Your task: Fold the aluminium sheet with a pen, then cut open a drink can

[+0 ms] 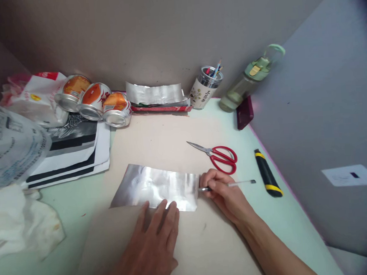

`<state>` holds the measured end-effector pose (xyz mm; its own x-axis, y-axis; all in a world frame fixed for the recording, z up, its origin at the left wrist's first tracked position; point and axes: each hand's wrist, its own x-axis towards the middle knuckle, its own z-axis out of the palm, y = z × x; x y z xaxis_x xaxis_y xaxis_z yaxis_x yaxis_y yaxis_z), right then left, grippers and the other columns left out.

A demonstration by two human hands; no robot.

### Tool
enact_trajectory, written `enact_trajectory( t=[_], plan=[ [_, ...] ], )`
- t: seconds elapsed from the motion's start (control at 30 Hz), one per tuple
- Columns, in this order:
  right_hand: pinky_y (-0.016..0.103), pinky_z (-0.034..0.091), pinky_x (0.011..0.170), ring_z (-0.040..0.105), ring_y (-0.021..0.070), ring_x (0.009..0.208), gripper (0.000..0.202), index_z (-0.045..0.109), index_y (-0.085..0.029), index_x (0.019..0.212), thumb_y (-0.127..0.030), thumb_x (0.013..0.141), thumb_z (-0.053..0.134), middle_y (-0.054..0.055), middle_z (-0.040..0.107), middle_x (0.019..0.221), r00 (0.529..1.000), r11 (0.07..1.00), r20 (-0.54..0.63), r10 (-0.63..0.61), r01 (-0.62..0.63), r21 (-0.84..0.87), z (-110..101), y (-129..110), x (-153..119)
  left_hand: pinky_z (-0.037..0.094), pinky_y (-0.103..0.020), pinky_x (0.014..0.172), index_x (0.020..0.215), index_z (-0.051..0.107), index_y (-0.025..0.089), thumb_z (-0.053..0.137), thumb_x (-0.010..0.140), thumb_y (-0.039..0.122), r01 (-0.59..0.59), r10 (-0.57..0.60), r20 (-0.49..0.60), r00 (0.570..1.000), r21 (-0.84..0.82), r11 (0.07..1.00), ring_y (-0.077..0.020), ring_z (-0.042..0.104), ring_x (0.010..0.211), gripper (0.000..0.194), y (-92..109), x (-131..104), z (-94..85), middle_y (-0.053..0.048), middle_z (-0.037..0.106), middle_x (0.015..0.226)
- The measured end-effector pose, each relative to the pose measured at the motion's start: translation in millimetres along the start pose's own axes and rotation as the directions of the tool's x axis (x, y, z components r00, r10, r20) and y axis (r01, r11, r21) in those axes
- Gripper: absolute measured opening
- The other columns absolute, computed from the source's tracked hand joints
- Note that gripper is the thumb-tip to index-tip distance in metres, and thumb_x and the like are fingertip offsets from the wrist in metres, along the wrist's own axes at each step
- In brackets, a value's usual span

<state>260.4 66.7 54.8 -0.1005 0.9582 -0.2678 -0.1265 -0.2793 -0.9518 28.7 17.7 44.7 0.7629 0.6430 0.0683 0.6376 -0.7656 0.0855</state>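
Observation:
A shiny sheet of thin metal (161,183) lies on the beige board (146,142) in front of me. My left hand (155,236) rests flat with its fingers spread, the fingertips on the sheet's near edge. In my right hand (221,193) is a pen (241,183) with a clear barrel, held between thumb and fingers. Its dark tip is at the right end of the metal sheet. Just beyond my right hand lie scissors (216,152) with red handles, their blades pointing left.
At the back stand several items: drink cans (117,110), stacked cut metal sheets (155,94), a pen cup (203,90) and a green bottle (245,85). A black and yellow utility knife (267,173) lies right. Printed papers (78,161), a plastic bag (8,145) and a white cloth (20,224) occupy the left.

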Motion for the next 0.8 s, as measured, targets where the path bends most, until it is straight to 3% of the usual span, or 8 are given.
enact_trajectory(
  t=[0.07,0.2,0.47,0.67,0.8],
  plan=[
    [0.023,0.037,0.052,0.044,0.0110,0.054,0.019,0.066,-0.019,0.079,-0.037,0.082,0.071,-0.002,0.053,0.063,1.000,0.994,-0.028,0.008,-0.005,0.109,-6,2,3,0.042,-0.053,0.099,0.132,0.063,0.017,0.059,0.087,0.064,0.004,-0.004,-0.012,1.000,0.002,1.000,-0.0317,0.057,0.123,0.064,0,0,-0.3,-0.009,0.064,0.137],
    [0.027,0.040,0.056,0.044,0.0137,0.056,0.023,0.071,-0.019,0.088,-0.042,0.087,0.067,-0.002,0.049,0.061,0.999,0.988,-0.038,-0.001,0.007,0.154,-12,6,4,0.042,-0.054,0.098,0.132,0.063,0.016,0.060,0.086,0.065,0.002,-0.002,0.009,1.000,0.001,1.000,-0.0331,0.057,0.122,0.067,-1,-1,1.2,-0.011,0.064,0.138],
    [0.027,0.039,0.057,0.045,0.0151,0.061,0.025,0.073,-0.019,0.077,-0.039,0.090,0.066,-0.001,0.050,0.060,0.998,0.986,0.046,-0.052,0.043,0.162,-5,-1,-2,0.039,-0.054,0.101,0.133,0.062,0.017,0.056,0.089,0.064,-0.007,0.007,-0.011,1.000,0.022,1.000,-0.0329,0.056,0.124,0.065,-1,-3,2.5,-0.011,0.063,0.138],
    [0.032,0.047,0.063,0.057,0.0190,0.067,0.028,0.079,-0.021,0.082,-0.045,0.090,0.067,0.004,0.063,0.067,0.965,0.981,0.210,-0.157,0.177,-0.080,10,-9,-15,0.037,-0.052,0.104,0.138,0.058,0.020,0.056,0.087,0.067,0.003,-0.004,0.067,0.998,0.007,1.000,-0.0330,0.053,0.127,0.069,0,-1,5.2,-0.011,0.060,0.141],
    [0.031,0.047,0.065,0.060,0.0185,0.073,0.015,0.078,-0.021,0.088,-0.031,0.091,0.067,0.005,0.068,0.078,0.960,0.908,0.196,-0.198,0.255,-0.333,19,-7,-14,0.034,-0.054,0.106,0.139,0.057,0.020,0.054,0.089,0.066,0.005,-0.006,0.060,0.998,0.009,1.000,-0.0334,0.051,0.130,0.068,0,-3,9.0,-0.011,0.059,0.143]
  ],
)
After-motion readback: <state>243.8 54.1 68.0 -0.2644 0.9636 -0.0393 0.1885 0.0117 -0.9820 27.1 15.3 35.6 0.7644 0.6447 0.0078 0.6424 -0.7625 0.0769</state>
